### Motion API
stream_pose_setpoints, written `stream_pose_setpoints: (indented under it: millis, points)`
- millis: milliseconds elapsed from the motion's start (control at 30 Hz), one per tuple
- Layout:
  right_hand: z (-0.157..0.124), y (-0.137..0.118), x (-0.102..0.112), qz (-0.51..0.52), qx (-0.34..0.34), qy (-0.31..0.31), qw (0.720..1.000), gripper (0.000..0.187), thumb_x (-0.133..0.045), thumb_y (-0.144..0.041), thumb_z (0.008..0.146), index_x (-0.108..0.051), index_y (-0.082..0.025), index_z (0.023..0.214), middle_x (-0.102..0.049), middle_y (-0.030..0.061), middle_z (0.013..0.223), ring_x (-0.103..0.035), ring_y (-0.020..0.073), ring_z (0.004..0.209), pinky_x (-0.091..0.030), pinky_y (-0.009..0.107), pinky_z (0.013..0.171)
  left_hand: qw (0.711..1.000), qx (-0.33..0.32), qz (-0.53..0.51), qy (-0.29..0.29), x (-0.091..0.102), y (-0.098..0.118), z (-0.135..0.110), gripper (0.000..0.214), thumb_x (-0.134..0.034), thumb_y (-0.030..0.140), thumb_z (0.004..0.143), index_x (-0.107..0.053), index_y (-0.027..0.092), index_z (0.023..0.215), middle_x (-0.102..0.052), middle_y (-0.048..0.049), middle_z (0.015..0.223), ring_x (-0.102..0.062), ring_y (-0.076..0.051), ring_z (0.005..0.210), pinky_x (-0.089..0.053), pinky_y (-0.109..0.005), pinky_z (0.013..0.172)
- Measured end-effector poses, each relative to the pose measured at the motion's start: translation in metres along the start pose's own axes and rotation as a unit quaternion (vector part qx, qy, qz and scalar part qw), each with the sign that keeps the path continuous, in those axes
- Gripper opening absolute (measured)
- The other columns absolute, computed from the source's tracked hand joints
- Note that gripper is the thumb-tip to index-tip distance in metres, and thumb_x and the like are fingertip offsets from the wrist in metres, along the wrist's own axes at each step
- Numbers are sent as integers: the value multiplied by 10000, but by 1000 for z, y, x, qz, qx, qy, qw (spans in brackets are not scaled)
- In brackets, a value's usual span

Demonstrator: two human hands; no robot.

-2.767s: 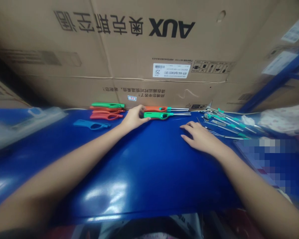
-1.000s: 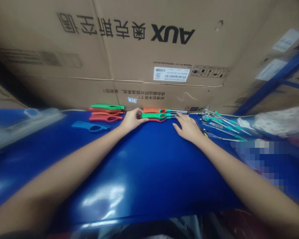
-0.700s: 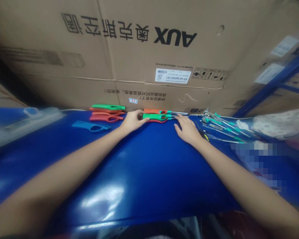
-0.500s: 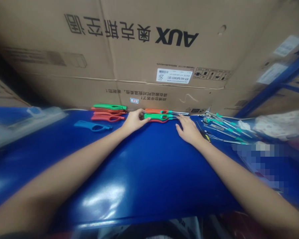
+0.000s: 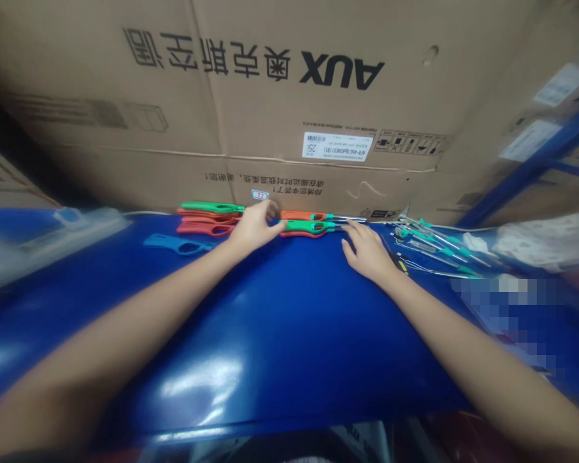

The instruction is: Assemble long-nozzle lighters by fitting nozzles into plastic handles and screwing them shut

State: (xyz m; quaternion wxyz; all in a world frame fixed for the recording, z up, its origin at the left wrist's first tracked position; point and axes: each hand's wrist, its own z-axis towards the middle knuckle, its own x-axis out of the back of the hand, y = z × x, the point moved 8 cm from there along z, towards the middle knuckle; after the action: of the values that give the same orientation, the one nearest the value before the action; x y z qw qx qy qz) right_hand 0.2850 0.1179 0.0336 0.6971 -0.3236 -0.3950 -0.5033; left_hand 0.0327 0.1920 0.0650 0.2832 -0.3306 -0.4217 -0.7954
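Several long-nosed lighters lie side by side at the back middle of the blue table: an orange lighter point(image 5: 299, 215), a green lighter point(image 5: 302, 226) and a red one partly under it. My left hand point(image 5: 255, 226) is just left of their handle ends, thumb and fingers apart, nothing seen in it. My right hand point(image 5: 367, 252) lies over their metal tips with its fingers stretched out. Left of my left hand sit green, orange and red lighter handles point(image 5: 205, 229), partly hidden by it. A blue lighter handle point(image 5: 176, 243) lies nearer me.
Metal lighter tubes with teal parts point(image 5: 434, 244) lie in a loose pile on the right. A black and yellow tool point(image 5: 401, 262) shows beside my right wrist. A big cardboard box point(image 5: 251, 128) walls off the back. Clear plastic point(image 5: 62, 241) lies at left, patterned cloth point(image 5: 545, 241) at right.
My left hand has moved a little left, off the handle ends of the lighters, and its fingers have opened. My right hand has barely moved; the lighters stay where they were.
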Motion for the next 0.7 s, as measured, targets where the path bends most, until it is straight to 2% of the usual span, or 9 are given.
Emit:
stream_pose_setpoints:
  millis: [100, 167, 233, 333, 433, 567, 633, 700]
  points:
    - [-1, -6, 12, 4, 15, 21, 1000, 433, -429, -307, 980, -595, -107, 1327, -557, 175, 1453, -522, 343, 1326, -408, 513, 1117, 995, 30, 96, 10, 35, -12, 12, 299, -669, 337, 803, -654, 151, 1036, -680, -120, 1075, -618, -299, 1083, -497, -425, 978]
    - [-2, -11, 19, 9, 25, 32, 999, 422, -435, -302, 979, -597, -113, 1319, -574, 174, 1429, -529, 336, 1313, -416, 502, 1108, 985, 71, 159, 2, 54, -27, 17, 278, -682, 289, 759, -683, 143, 996, -660, -148, 1085, -584, -351, 1124, -472, -474, 993]
    - [-3, -15, 24, 14, 34, 40, 999, 412, -445, -296, 975, -601, -115, 1311, -583, 175, 1414, -536, 335, 1303, -423, 500, 1100, 971, 110, 211, -14, 66, -41, 17, 302, -704, 279, 725, -702, 138, 992, -640, -175, 1121, -570, -390, 1133, -477, -495, 966]
    - [-4, -20, 27, 19, 47, 45, 998, 401, -460, -291, 971, -604, -116, 1302, -587, 177, 1407, -538, 342, 1296, -427, 507, 1092, 950, 152, 271, -36, 74, -52, 10, 358, -730, 326, 726, -716, 117, 1016, -602, -224, 1202, -522, -447, 1193, -470, -531, 955]
    - [-6, -22, 29, 23, 56, 48, 997, 399, -470, -285, 968, -600, -117, 1305, -591, 177, 1398, -544, 344, 1286, -434, 510, 1085, 936, 169, 302, -53, 77, -53, 6, 355, -735, 347, 754, -728, 101, 1010, -597, -243, 1230, -497, -459, 1241, -461, -538, 978]
    - [-6, -20, 32, 28, 60, 56, 996, 392, -479, -279, 965, -592, -122, 1306, -597, 179, 1380, -549, 344, 1278, -436, 516, 1082, 933, 170, 311, -58, 89, -51, 9, 254, -732, 292, 775, -748, 130, 970, -661, -193, 1146, -589, -400, 1150, -504, -479, 931]
    - [-6, -19, 34, 30, 62, 58, 996, 385, -486, -275, 962, -586, -132, 1305, -595, 175, 1381, -550, 343, 1273, -435, 521, 1081, 935, 165, 311, -49, 101, -44, 12, 235, -737, 292, 776, -750, 129, 945, -679, -182, 1077, -620, -391, 1084, -522, -466, 875]
    - [-6, -22, 38, 41, 66, 64, 995, 371, -494, -267, 958, -579, -154, 1302, -592, 166, 1383, -546, 340, 1276, -432, 527, 1082, 940, 147, 304, -37, 113, -28, 13, 235, -746, 309, 776, -750, 117, 911, -677, -183, 1035, -626, -392, 1051, -521, -464, 848]
